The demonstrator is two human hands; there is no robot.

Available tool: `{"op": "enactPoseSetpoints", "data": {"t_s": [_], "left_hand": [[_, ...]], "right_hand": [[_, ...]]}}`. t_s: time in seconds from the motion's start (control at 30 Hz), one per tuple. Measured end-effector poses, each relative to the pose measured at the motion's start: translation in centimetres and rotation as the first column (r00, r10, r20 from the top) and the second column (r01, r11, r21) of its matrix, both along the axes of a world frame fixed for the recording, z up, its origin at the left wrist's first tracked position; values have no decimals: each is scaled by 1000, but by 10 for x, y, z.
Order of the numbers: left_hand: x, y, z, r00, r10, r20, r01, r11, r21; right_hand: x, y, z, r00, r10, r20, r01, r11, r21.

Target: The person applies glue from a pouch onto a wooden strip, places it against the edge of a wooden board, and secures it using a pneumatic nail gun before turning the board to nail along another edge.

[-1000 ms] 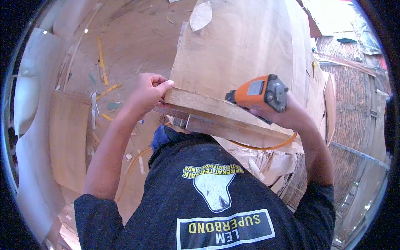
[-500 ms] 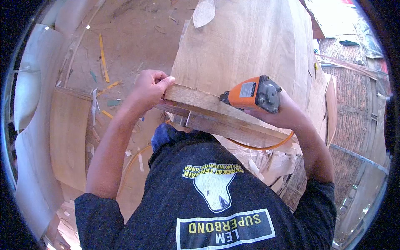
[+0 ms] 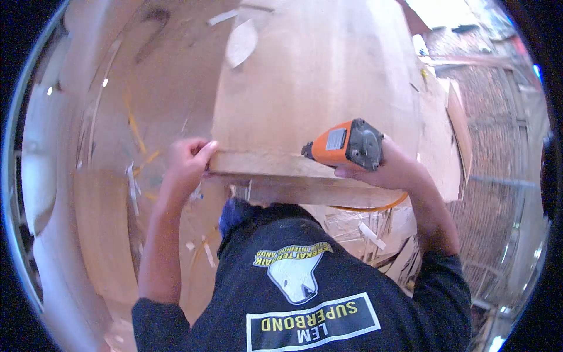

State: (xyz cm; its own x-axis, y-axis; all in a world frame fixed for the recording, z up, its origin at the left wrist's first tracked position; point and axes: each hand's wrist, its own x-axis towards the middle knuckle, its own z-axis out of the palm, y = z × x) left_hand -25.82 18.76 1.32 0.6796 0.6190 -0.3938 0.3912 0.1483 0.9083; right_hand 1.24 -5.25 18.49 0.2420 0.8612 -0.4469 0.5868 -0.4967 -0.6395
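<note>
A large pale wooden panel (image 3: 316, 88) lies in front of me, with a wooden strip (image 3: 264, 164) along its near edge. My left hand (image 3: 190, 158) pinches the panel's near left corner between thumb and fingers. In my right hand (image 3: 393, 167) is an orange and black nail gun (image 3: 343, 145). Its nose points left and rests at or just over the strip; exact contact is unclear. An orange hose (image 3: 375, 207) curves below the right hand. A leaf-shaped white piece (image 3: 242, 44) lies on the panel's far left part.
Yellow strips (image 3: 136, 132) and pale scraps lie on the floor at the left. A curved wooden sheet (image 3: 102, 223) stands further left. Scrap pieces (image 3: 372, 234) are piled below the panel. A ribbed brown surface (image 3: 492, 135) fills the right side.
The view has shifted, so panel and hands appear further left and lower. Compared with a second ago, the nail gun's nose has come left and down to the strip. The left hand keeps its corner grip.
</note>
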Motion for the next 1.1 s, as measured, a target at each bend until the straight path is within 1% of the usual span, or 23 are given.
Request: {"op": "enactPoseSetpoints", "data": {"t_s": [0.03, 0.1, 0.13, 0.17, 0.23, 0.3, 0.37, 0.4, 0.43, 0.47, 0.53, 0.57, 0.63, 0.67, 0.7, 0.73, 0.77, 0.8, 0.87, 0.97, 1.0, 1.07, 1.1], "left_hand": [[3, -1, 1, 1000, -8, 15, 8, 999, 37], [7, -10, -2, 991, 135, 0, -134, 989, 67], [10, -12, 14, 989, 135, -57, -128, 986, 104], [9, -16, 30, 983, 144, -117, -127, 981, 145], [6, -21, 23, 953, 303, -19, -296, 942, 159], [-4, -15, 4, 915, 397, 67, -396, 857, 329], [-14, -1, -13, 887, 429, 171, -453, 735, 504], [-21, 6, -23, 870, 430, 241, -487, 679, 549], [-10, 1, -17, 850, 428, 308, -524, 619, 585], [3, -6, -14, 866, 419, 273, -485, 573, 661], [33, -34, 17, 882, 424, 208, -404, 451, 796], [39, -43, 24, 899, 387, 207, -381, 453, 806], [62, -67, 29, 926, 327, 188, -327, 446, 833], [75, -85, 28, 942, 285, 179, -283, 383, 880], [93, -107, 29, 954, 252, 164, -241, 311, 919], [110, -128, 30, 962, 227, 151, -205, 235, 950], [123, -151, 29, 968, 200, 153, -199, 235, 951], [133, -172, 29, 974, 171, 149, -187, 232, 955], [160, -221, 32, 981, 172, 91, -137, 277, 951], [188, -288, 51, 985, 172, 34, -96, 365, 926], [193, -303, 56, 986, 164, 15, -80, 398, 914], [190, -321, 57, 983, 184, 3, -79, 411, 908], [187, -329, 55, 983, 181, -2, -75, 420, 904]], "right_hand": [[0, -13, 7, 997, -78, -30, 78, 997, 9], [-1, -44, 23, 967, -242, -77, 246, 968, 42], [0, -62, 27, 957, -289, -19, 290, 957, 19], [0, -86, 25, 934, -355, -31, 356, 933, 57], [1, -134, 12, 880, -468, -81, 475, 871, 126], [3, -186, 1, 789, -608, -88, 614, 786, 73], [5, -236, -2, 648, -749, -136, 759, 649, 46], [5, -261, -2, 557, -812, -174, 829, 557, 50], [6, -278, 6, 494, -844, -206, 869, 484, 103], [6, -295, 14, 435, -868, -242, 900, 407, 156], [23, -349, 10, 398, -909, -126, 881, 340, 328], [23, -377, 10, 375, -924, -72, 855, 315, 412], [44, -426, 8, 188, -980, -61, 925, 156, 347], [60, -448, 4, 106, -993, -52, 948, 85, 307], [79, -461, 5, 53, -996, -78, 963, 31, 269], [99, -481, -8, 61, -994, -92, 967, 36, 252], [125, -506, -21, 80, -992, -100, 970, 54, 238], [148, -526, -42, 63, -994, -88, 969, 40, 243], [200, -563, -93, 19, -997, -69, 966, 1, 260], [284, -626, -191, -4, -980, 200, 996, 14, 84], [302, -634, -212, 24, -968, 249, 991, 56, 121], [329, -646, -245, 44, -937, 347, 974, 118, 196], [344, -650, -258, 18, -918, 397, 978, 98, 182]]}}
